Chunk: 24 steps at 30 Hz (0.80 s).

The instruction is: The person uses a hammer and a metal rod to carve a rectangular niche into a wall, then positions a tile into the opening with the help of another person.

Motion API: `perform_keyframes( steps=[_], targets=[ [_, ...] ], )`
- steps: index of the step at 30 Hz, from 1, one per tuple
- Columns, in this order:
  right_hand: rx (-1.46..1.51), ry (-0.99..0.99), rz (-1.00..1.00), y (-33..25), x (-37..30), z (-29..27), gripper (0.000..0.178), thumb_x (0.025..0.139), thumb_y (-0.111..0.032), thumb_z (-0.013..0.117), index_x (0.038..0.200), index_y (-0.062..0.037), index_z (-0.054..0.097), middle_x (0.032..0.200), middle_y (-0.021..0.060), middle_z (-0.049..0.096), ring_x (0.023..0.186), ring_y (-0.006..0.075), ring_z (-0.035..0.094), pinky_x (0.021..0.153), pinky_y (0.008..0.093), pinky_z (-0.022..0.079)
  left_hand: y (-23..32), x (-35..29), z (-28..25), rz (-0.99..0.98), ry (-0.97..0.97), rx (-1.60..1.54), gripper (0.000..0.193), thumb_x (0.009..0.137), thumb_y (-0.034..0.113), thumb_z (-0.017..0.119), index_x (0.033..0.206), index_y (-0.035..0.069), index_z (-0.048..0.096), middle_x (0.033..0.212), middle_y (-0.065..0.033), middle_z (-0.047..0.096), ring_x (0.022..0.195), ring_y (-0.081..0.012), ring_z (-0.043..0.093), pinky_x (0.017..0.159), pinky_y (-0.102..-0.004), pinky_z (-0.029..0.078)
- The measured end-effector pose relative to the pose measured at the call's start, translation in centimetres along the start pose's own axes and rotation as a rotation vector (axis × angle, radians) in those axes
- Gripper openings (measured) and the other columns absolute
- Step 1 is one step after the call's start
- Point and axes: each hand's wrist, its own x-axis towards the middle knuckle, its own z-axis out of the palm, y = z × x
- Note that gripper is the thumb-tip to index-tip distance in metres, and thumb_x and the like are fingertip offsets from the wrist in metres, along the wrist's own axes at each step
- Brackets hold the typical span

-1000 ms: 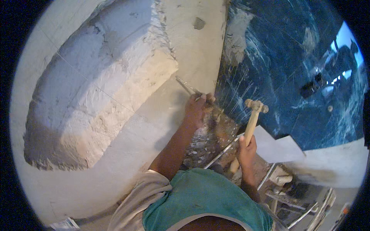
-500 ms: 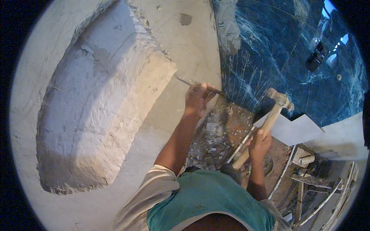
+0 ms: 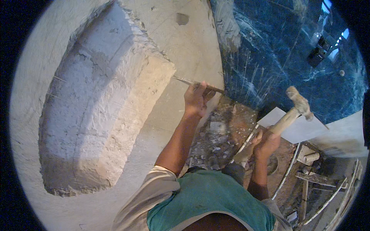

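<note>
My left hand (image 3: 196, 99) is closed round a thin metal chisel (image 3: 185, 80). The chisel's tip touches the edge of a rough recess (image 3: 88, 100) cut into the pale plastered wall (image 3: 156, 127); its other end points right toward the blue marbled surface. In my right hand (image 3: 266, 143) is a hammer (image 3: 300, 103), gripped by its wooden handle. The hammer's head is raised to the right, well apart from the chisel's end.
Blue marbled stone panelling (image 3: 269, 50) fills the upper right. Below it lies a white angular sheet (image 3: 295, 129). Rubble (image 3: 216, 134) covers the floor between my arms. At the lower right are wooden pieces (image 3: 316, 179) and a curved pale strip (image 3: 287, 169).
My right hand has swung the hammer to the right, away from the chisel, and its head has turned. My left hand and the chisel have stayed nearly in place.
</note>
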Motion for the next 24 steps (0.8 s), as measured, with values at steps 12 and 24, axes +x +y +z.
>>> perform_keyframes(
  steps=[12,24],
  targets=[
    [-0.084,-0.279,0.297,5.1,-4.1,3.0,0.033,0.088,-0.038,0.051,0.098,-0.0064,0.045,0.068,0.0068,0.051,0.057,0.0173,0.051,0.052,0.0331,0.047,0.5,0.8,-0.3,-0.027,0.029,-0.041,0.018,0.087,0.016,0.056,0.091,0.0,0.049,0.083,-0.0108,0.058,0.076,-0.023,0.061,0.074,-0.0365,0.053],
    [0.154,-0.194,0.098,2.4,-2.2,2.4,0.042,0.088,-0.047,0.049,0.093,-0.0065,0.044,0.065,0.0074,0.051,0.054,0.0175,0.052,0.045,0.0327,0.047,1.3,-0.6,0.9,-0.028,0.006,0.159,0.018,0.089,0.015,0.053,0.084,-0.002,0.051,0.068,-0.0067,0.053,0.052,-0.0116,0.047,0.044,-0.0234,0.037]
  ],
)
